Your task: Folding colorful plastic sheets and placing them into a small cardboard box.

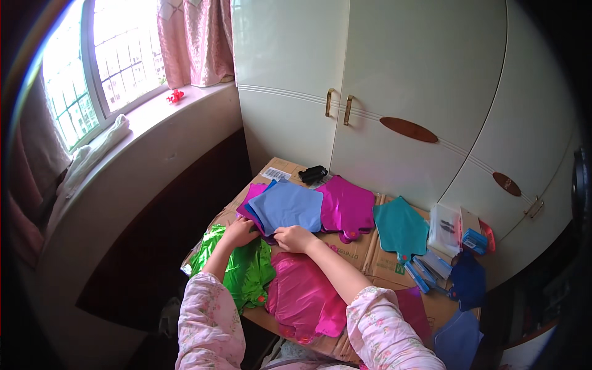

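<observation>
Flat, uninflated foil balloons lie in piles on a cardboard surface. Both my hands are at the near edge of a pile topped by a light blue foil balloon [287, 206], with dark blue and purple layers showing beneath it. My left hand [240, 232] grips the pile's lower left edge, its fingertips partly hidden. With fingers curled, my right hand [294, 238] pinches the near edge beside it. Shiny green foil balloons [240, 271] lie under my left forearm. Below my right forearm is a pile of pink foil balloons [302, 293].
A magenta foil balloon [348, 206] and a teal one [402, 228] lie to the right. Beyond them stand a clear plastic box [445, 225] and small blue boxes [475, 240]. A black object [313, 174] sits at the back, before a white cabinet [419, 68]. The cardboard [370, 259] has visible edges.
</observation>
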Demonstrator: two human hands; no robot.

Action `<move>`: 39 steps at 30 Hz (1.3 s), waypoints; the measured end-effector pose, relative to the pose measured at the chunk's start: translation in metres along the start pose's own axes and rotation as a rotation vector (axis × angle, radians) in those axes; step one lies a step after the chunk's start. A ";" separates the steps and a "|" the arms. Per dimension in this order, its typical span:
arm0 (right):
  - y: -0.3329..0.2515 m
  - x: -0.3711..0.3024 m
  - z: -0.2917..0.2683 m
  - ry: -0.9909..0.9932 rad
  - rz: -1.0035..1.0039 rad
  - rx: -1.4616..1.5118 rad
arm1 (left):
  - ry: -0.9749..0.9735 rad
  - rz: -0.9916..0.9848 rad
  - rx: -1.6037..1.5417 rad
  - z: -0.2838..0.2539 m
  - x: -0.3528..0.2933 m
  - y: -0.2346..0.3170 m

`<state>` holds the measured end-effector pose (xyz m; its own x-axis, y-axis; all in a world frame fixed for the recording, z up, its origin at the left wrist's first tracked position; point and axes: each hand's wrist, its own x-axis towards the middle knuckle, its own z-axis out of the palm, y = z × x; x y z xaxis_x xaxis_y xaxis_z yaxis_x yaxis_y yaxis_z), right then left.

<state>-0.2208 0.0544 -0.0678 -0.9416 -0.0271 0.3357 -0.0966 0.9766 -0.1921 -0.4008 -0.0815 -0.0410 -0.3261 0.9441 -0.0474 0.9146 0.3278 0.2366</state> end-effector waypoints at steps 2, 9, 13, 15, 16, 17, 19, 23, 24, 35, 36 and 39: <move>0.002 0.001 0.003 0.074 0.078 0.096 | 0.048 0.000 0.022 -0.005 -0.004 0.002; 0.009 0.001 0.014 0.299 0.516 0.515 | 0.260 0.246 -0.117 -0.013 -0.028 0.022; 0.009 0.003 0.013 0.295 0.641 0.638 | 0.222 0.375 -0.243 0.009 -0.017 0.022; 0.005 0.004 0.008 0.276 0.678 0.670 | 0.175 0.326 -0.168 0.015 -0.010 0.015; 0.000 0.005 0.002 0.253 0.699 0.678 | 0.152 0.299 -0.130 0.018 -0.007 0.012; -0.003 0.007 -0.002 0.229 0.718 0.687 | 0.121 0.242 -0.073 0.018 -0.003 0.005; -0.002 0.007 -0.004 0.239 0.726 0.720 | 0.058 0.137 0.037 0.016 0.008 -0.003; 0.029 -0.001 0.016 0.384 0.720 0.939 | 0.113 -0.034 0.104 0.031 0.029 -0.004; 0.029 0.001 0.015 0.418 0.749 0.882 | 0.091 -0.050 0.128 0.034 0.028 -0.007; 0.077 -0.011 -0.128 1.223 0.850 0.471 | -0.012 -0.078 0.153 0.009 0.012 0.023; 0.070 -0.011 -0.149 1.192 0.833 0.235 | -0.008 -0.084 0.146 0.009 0.010 0.022; 0.039 0.003 -0.189 1.094 0.471 -0.096 | -0.005 -0.098 0.096 0.012 0.011 0.011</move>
<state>-0.1664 0.1323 0.1004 -0.0990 0.4882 0.8671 0.2523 0.8552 -0.4527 -0.3918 -0.0669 -0.0509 -0.4137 0.9077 -0.0701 0.8973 0.4196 0.1368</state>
